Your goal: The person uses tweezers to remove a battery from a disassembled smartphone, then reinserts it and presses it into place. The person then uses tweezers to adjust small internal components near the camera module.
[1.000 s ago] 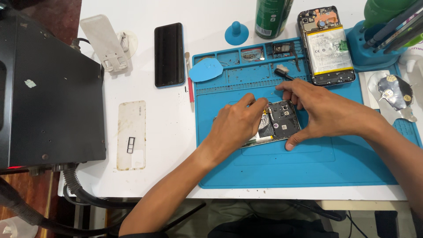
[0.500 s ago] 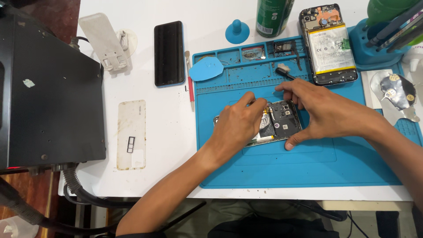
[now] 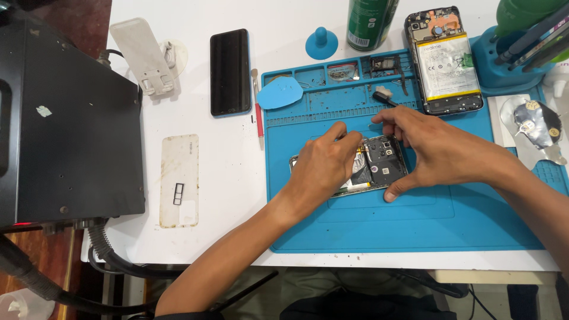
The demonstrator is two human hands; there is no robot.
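While both hands crowd over it, the opened phone lies flat on the blue mat, near the mat's middle, its long axis running roughly left to right with a slight tilt, the camera end toward the right. The left hand covers the phone's left half from above, fingers curled down and pinched together at the upper edge of the board; it seems to press or grip something small there, though the fingertips hide what, so I cannot tell if anything is held. The right hand comes in from the right side, thumb set at the phone's lower right corner and fingers reaching over its upper right corner, so it brackets that end and steadies it, spread rather than closed. Both hands touch the phone; the left is the one nearer its exposed middle. A second phone with its battery showing lies well apart at the mat's top right, a small brush between it and the right hand's fingers. A dark phone and a pale back cover rest off the mat to the left
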